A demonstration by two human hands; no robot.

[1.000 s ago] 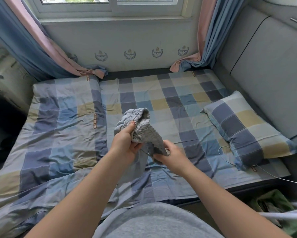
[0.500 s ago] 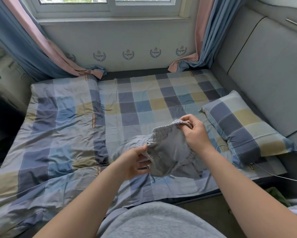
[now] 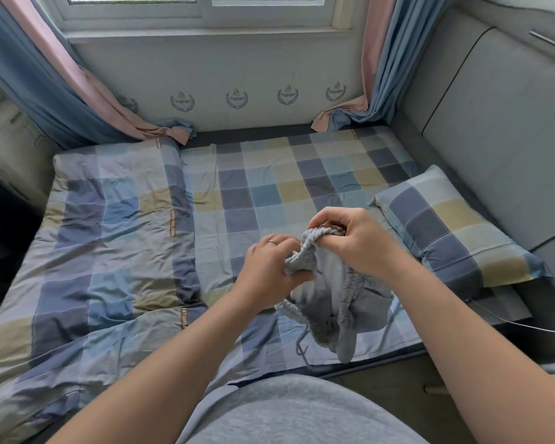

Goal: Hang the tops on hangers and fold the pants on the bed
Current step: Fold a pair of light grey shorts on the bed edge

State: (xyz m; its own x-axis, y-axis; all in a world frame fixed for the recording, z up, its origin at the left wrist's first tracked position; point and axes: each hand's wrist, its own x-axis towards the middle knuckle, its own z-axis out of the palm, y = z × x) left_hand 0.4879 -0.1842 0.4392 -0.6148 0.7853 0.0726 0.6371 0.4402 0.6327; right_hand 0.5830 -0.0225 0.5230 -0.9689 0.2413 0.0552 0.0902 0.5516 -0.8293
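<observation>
Head view: at center frame, the left hand (image 3: 271,267) and right hand (image 3: 354,240) each grip the elastic waistband of grey pants (image 3: 333,299), bunched and hanging above the checked bed (image 3: 269,187), left of the pillow (image 3: 455,225).

Matt grey cloth pants (image 3: 330,296) with ribbed waistband; creased checked cotton bedsheet (image 3: 253,193).

Soft daylight from the window (image 3: 202,1) lights everything evenly; wide-angle bending at edges, sharp focus.
</observation>
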